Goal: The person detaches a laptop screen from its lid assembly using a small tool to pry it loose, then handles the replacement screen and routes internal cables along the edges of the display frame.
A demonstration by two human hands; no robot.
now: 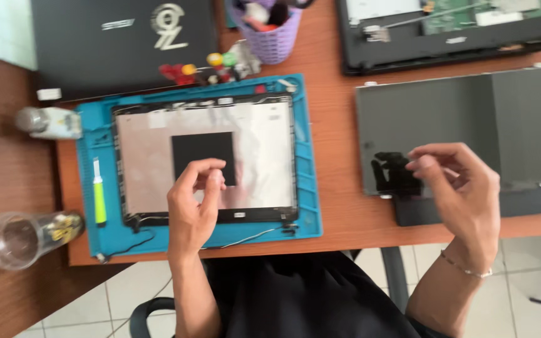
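Both hands hovering half-curled, holding nothing: left hand (pixel 194 203) over silvery lid shell (pixel 205 158) on blue mat (pixel 308 181), right hand (pixel 461 188) over flat grey panel (pixel 458 119).

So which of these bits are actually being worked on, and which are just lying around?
In hand:
- left hand, pinched, over the laptop lid shell on the blue repair mat
- right hand over the bare screen panel

Lying about:
- closed black laptop
- purple basket
- green-handled tool
- clear jar
- small bottle
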